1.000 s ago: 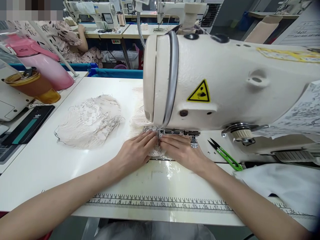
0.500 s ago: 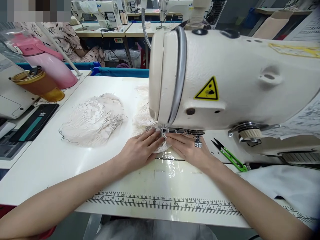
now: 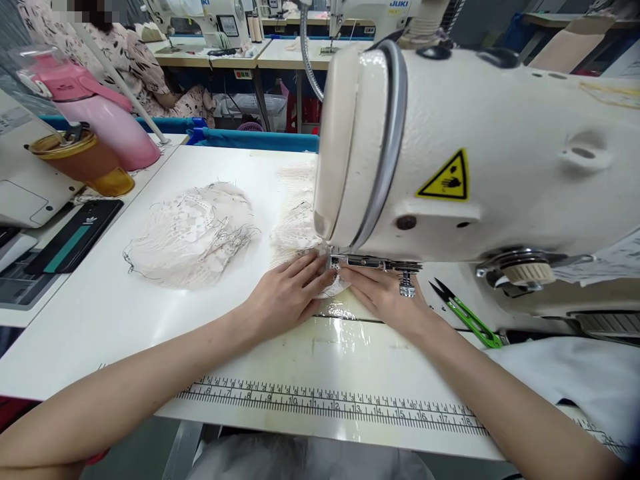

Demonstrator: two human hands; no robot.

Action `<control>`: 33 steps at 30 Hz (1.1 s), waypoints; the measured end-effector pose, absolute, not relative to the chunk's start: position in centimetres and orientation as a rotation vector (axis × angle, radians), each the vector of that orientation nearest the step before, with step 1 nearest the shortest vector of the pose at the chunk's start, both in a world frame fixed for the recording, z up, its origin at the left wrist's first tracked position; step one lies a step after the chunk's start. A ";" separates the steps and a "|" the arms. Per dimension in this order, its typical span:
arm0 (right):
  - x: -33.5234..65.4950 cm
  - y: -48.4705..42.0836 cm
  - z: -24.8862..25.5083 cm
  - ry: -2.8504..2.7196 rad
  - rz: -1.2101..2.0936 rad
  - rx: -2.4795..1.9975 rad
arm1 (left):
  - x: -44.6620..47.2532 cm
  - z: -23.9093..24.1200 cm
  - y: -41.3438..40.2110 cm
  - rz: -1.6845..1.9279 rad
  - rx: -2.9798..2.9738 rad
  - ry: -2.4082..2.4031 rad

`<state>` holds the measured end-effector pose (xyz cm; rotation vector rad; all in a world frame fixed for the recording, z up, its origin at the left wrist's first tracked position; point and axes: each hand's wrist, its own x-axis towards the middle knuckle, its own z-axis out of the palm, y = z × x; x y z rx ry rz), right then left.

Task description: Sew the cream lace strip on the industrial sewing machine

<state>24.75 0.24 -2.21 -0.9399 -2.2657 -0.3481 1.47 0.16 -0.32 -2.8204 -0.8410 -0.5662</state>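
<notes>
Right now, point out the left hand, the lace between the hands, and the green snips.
Left hand (image 3: 289, 295): head view, back of the hand.
Lace between the hands (image 3: 337, 287): head view, near edge.
Green snips (image 3: 475, 320): head view, handle.

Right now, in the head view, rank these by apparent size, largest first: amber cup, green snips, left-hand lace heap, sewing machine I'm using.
Sewing machine, partly out of frame
Lace heap
Amber cup
Green snips

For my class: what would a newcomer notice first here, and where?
Probably the white sewing machine, filling the upper right, with a yellow warning triangle on its side. Below its left end, the left hand and right hand flank a piece of lace. To their left lies a pale lace pile, and a pink bottle shows at upper left.
</notes>
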 end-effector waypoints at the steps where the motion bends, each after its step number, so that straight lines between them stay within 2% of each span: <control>1: 24.7 0.1 -2.1 -2.270 -0.359 -0.932 | 1.5 -0.3 0.2 -0.577 -2.823 -0.804; 8: 24.5 -1.3 -0.7 -2.434 -0.414 -1.104 | 1.3 -0.5 0.1 -0.595 -2.822 -0.728; 11: 24.3 -1.3 -0.6 -2.522 -0.469 -1.056 | 1.4 -0.4 0.0 -0.590 -2.791 -0.769; 24: 22.8 -2.1 -1.1 -2.461 -0.267 -1.023 | 1.4 -0.1 0.0 -0.619 -2.816 -0.760; 33: 22.5 -2.2 -0.5 -2.417 -0.404 -0.900 | 1.2 -0.1 0.1 -0.582 -2.846 -0.827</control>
